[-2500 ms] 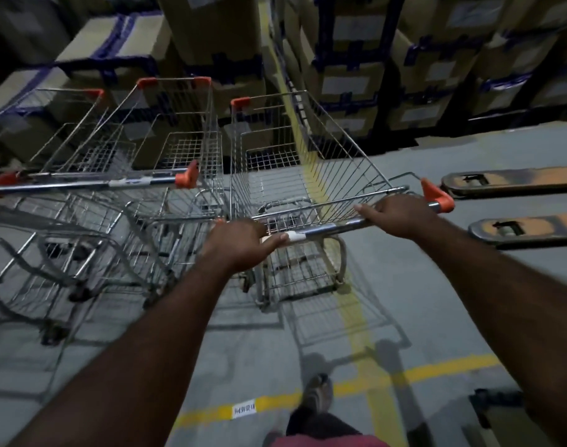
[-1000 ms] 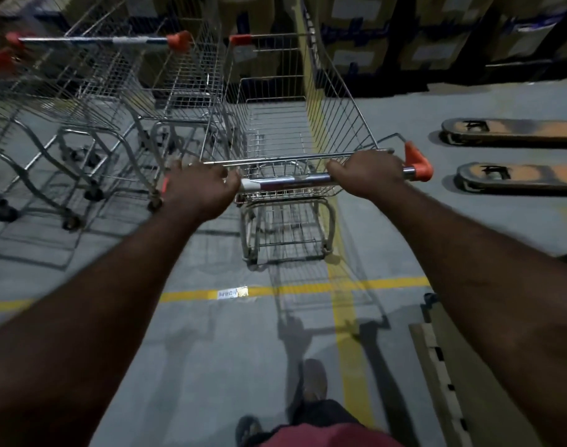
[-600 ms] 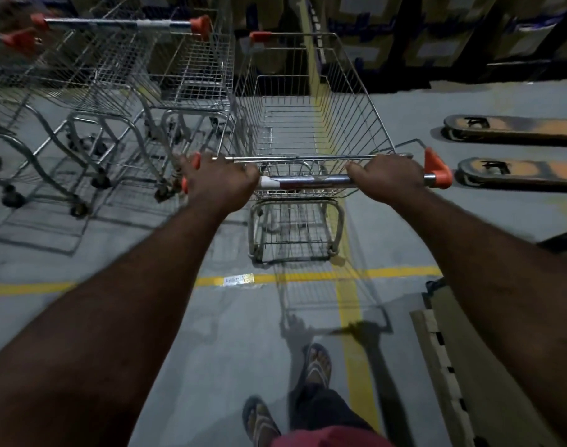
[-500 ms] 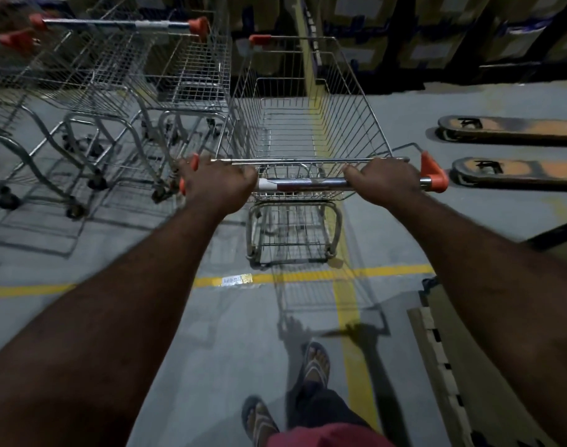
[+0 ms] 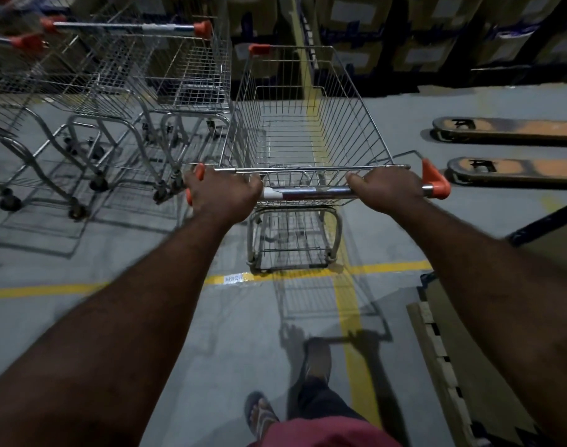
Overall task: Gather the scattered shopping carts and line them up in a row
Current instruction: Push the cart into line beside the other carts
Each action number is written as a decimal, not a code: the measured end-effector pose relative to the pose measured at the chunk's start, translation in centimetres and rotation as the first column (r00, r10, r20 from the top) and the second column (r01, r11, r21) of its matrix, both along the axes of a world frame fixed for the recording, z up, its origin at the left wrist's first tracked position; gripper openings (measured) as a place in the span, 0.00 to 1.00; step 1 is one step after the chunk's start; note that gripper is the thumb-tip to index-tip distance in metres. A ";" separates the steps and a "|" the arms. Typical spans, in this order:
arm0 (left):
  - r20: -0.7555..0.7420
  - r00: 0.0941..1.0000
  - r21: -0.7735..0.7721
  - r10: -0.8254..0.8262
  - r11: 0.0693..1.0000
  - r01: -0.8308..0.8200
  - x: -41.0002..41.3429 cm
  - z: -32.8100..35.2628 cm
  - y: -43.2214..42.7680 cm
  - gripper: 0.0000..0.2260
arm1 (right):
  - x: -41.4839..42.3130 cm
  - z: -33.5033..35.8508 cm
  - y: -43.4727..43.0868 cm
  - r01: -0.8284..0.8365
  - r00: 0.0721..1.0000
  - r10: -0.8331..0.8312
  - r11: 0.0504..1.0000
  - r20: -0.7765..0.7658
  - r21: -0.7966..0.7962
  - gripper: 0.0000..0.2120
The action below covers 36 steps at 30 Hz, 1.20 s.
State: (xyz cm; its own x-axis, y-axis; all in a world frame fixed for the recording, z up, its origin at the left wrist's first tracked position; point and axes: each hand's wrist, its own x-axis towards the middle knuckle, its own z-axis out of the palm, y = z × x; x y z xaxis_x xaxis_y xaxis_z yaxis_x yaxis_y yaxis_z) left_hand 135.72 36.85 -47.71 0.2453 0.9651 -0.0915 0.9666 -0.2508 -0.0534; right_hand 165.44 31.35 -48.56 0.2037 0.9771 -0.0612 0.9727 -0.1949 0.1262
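A grey concrete floor (image 5: 82, 259) is seen, marked by a yellow cross line (image 5: 43, 290) that passes just behind the rear base of the held cart (image 5: 308, 124), and by a second yellow line (image 5: 350, 317) running lengthwise beneath that cart. A small white label (image 5: 233, 279) is stuck on the cross line, just left of the cart's rear base. Beyond the cart's front, stacked cartons (image 5: 350, 14) are ranged in dim light. To the cart's right two orange-topped pallet-jack forks (image 5: 514, 129) lie flat; behind and to its right a wooden pallet (image 5: 437, 343) is partly shown.

The cart's handle bar (image 5: 308, 191) is gripped at both ends: the left hand (image 5: 224, 195) is curled tight round it beside the left orange cap, the right hand (image 5: 385, 191) likewise clamped near the right cap. To the cart's left the row of parked carts (image 5: 185, 72) stands, its nearest basket just beside the held basket.

Against the view 2.5 s ago, the cart has been drawn back and squared — its handle, then slanted, is now level, and its rear base, then well ahead of the cross line, now sits just before it. The row's handles, then nearly level with the held handle, now lie well ahead of it.
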 end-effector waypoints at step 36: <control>0.014 1.000 0.017 0.011 1.000 -0.011 -0.9 0.1 -3.6 0.32 | -1.2 -0.1 -3.7 0.041 0.999 -0.041 0.999 0.005 -0.032 0.38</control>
